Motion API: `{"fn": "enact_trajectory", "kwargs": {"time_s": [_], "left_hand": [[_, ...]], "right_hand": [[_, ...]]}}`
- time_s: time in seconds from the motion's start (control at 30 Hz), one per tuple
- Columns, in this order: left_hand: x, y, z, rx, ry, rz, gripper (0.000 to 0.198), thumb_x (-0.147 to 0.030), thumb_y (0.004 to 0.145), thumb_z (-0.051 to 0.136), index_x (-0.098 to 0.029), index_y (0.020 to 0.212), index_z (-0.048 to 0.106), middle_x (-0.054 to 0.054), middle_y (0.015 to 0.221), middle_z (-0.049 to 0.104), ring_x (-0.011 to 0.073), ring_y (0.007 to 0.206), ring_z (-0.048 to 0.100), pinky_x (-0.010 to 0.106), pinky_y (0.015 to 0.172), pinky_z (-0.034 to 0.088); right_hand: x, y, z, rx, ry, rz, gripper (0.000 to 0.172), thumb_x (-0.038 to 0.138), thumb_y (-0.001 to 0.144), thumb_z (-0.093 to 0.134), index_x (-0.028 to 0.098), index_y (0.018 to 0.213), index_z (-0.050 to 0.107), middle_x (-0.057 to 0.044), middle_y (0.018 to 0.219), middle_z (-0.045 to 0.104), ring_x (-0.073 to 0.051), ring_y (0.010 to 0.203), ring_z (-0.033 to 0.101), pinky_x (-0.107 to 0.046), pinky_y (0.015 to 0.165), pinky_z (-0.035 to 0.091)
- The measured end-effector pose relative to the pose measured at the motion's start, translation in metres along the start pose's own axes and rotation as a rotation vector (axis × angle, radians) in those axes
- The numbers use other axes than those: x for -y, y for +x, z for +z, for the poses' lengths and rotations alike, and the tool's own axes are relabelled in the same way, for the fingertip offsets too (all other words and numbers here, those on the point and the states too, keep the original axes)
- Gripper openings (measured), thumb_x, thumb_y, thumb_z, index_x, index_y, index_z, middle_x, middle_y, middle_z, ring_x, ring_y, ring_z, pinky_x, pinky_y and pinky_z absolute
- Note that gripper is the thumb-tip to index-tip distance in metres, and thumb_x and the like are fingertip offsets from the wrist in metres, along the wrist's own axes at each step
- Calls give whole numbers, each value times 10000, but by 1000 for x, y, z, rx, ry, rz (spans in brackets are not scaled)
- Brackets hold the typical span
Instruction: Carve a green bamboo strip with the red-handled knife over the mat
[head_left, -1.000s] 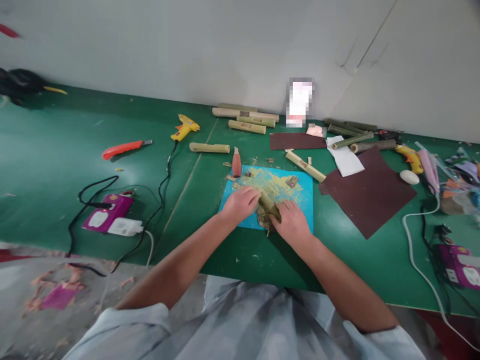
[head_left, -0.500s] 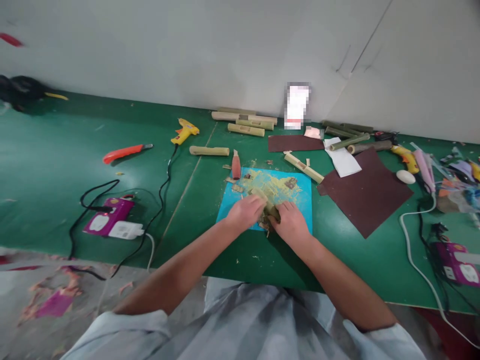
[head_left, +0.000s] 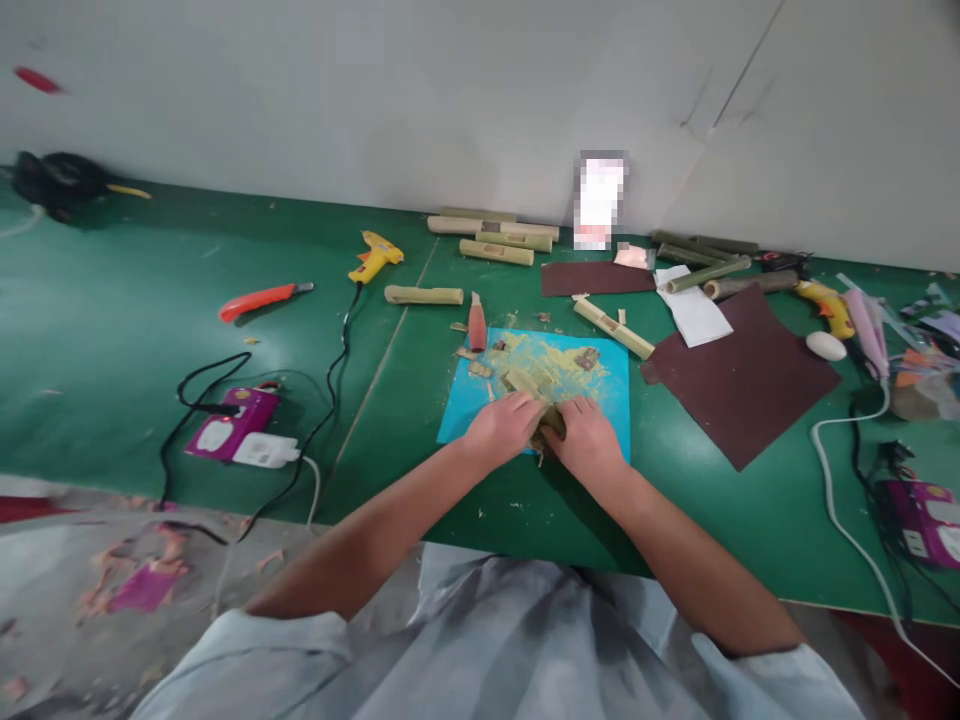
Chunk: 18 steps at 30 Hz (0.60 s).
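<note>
A short bamboo tube [head_left: 553, 418] lies slantwise between my hands, low over a blue mat [head_left: 465, 408]. My right hand [head_left: 589, 432] is closed around its near end. My left hand [head_left: 504, 430] is closed over the upper part, fingertips pressed down; a pale end [head_left: 520, 380] sticks out beyond them. Whether anything else is under those fingers is hidden. Yellowish dust and brown scraps [head_left: 587, 357] cover the mat. By its upper left corner stands a red-handled knife [head_left: 477, 325]. A notched bamboo piece [head_left: 613, 328] lies past its upper right corner.
Several cut bamboo pieces [head_left: 496, 252] lie along the wall. At left are a yellow glue gun [head_left: 375, 257], an orange utility knife [head_left: 259, 301] and a purple power strip [head_left: 236, 425] with cables. Dark brown sheets [head_left: 739, 385], a white paper [head_left: 694, 312] and an egg-shaped white object [head_left: 826, 346] are at right.
My left hand has slid down and right along the bamboo tube, closer to my right hand, which keeps its hold. The whole view has shifted slightly.
</note>
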<state>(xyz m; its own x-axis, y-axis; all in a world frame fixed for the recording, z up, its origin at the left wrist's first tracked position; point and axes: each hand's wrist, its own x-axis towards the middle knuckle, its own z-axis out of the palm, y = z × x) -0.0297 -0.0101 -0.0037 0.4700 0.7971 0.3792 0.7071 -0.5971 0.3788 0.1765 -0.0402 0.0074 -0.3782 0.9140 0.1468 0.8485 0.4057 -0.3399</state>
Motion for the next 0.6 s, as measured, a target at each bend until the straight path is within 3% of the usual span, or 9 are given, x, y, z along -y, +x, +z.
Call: {"fn": "enact_trajectory", "kwargs": {"time_s": [0.17, 0.3, 0.4, 0.6], "left_hand": [[2, -3, -2, -82, 70, -56, 326, -286, 1069, 413, -166, 1018, 712, 88, 880, 687, 202, 844, 668, 338, 762, 583], [2, -2, -1, -48, 56, 10, 326, -305, 1065, 428, -181, 1017, 726, 73, 852, 689, 208, 842, 677, 339, 762, 594], [5, 0, -1, -104, 70, -59, 333, -283, 1069, 420, -154, 1032, 725, 98, 890, 696, 215, 860, 685, 355, 783, 598], [4, 2, -1, -53, 21, -4, 263, -273, 1061, 475, -161, 1104, 709, 86, 971, 727, 196, 901, 709, 329, 812, 601]], "right_hand": [[-1, 1, 0, 5, 2, -7, 148, 296, 899, 698, 159, 928, 650, -130, 948, 671, -290, 944, 601, -405, 830, 493], [-1, 0, 0, -3, 8, -11, 128, 301, 922, 661, 175, 911, 644, -124, 927, 668, -285, 923, 595, -404, 811, 480], [-1, 0, -1, -5, 4, -6, 132, 302, 925, 660, 170, 928, 650, -122, 941, 672, -281, 932, 594, -392, 813, 466], [-3, 1, -12, 18, -36, 5, 190, 343, 938, 638, 160, 902, 670, -110, 903, 684, -268, 913, 597, -387, 814, 425]]}}
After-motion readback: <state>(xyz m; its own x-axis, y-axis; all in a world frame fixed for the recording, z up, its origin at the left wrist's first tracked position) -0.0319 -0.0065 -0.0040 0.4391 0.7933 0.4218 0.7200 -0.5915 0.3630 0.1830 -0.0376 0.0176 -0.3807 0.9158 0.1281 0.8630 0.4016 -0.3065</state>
